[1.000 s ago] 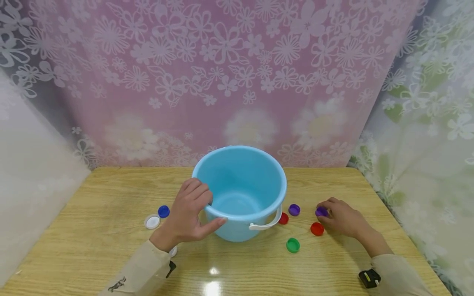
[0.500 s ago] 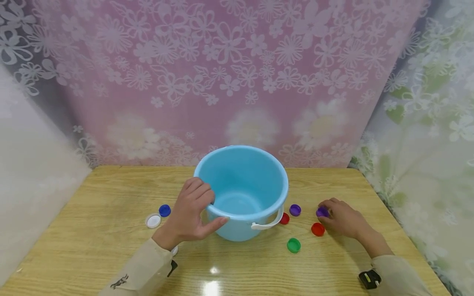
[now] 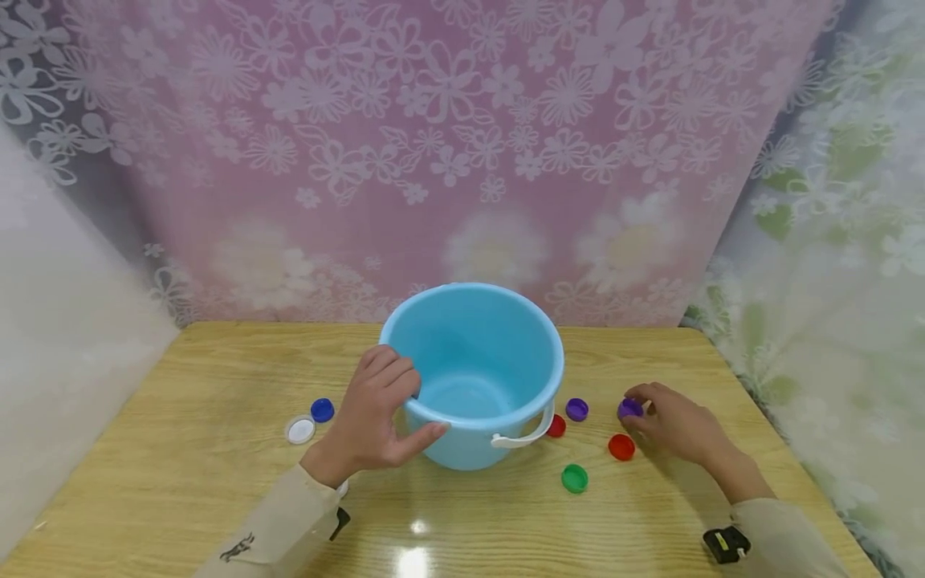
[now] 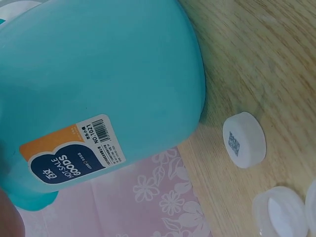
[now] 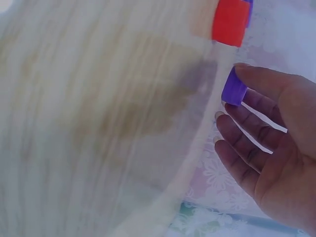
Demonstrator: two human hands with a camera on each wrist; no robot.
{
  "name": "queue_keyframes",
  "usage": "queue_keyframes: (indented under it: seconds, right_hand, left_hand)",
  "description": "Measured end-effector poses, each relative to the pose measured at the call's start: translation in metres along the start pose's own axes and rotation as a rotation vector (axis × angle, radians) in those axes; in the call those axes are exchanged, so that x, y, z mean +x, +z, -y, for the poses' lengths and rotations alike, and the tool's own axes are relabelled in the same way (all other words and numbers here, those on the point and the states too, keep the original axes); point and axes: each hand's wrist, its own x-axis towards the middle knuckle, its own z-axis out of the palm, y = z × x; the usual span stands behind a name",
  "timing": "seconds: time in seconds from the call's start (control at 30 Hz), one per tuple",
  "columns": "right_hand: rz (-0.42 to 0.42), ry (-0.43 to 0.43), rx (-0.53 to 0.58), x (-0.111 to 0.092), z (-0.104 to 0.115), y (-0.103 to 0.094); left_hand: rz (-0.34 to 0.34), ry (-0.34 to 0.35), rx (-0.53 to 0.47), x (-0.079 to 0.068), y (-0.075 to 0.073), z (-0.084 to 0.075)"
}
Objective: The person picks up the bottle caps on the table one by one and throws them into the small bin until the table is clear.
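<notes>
My left hand (image 3: 379, 409) grips the near-left rim of a light blue plastic bucket (image 3: 477, 353), fingers over the edge inside and thumb along the outside. In the left wrist view the bucket's outer wall (image 4: 133, 64) carries a product label (image 4: 74, 148). On the right, my right hand (image 3: 675, 421) pinches a purple bottle cap (image 3: 630, 409) between thumb and fingertips. The right wrist view shows this purple cap (image 5: 234, 88) held at its sides, the other fingers loosely bent below. Just nearer than it lies a red cap (image 3: 621, 447).
Right of the bucket lie another purple cap (image 3: 576, 409), a red cap (image 3: 556, 425) beside the white handle (image 3: 526, 437), and a green cap (image 3: 574, 478). Left of it are a blue cap (image 3: 322, 410) and a white cap (image 3: 299, 429); another white cap (image 3: 343, 487) is partly hidden by my left wrist.
My right hand has shifted very slightly away from me, still holding the purple cap. My left hand keeps its grip on the bucket. The head view has moved a little.
</notes>
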Motion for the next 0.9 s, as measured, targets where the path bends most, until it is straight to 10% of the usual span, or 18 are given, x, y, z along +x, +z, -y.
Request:
queue_keyframes:
  seconds: [0.9]
  right_hand:
    - [-0.421,-0.152,0.083,0.005,0.048,-0.064]
  left_hand:
    - [-0.042,-0.002,-0.034,0.000,0.002,-0.002]
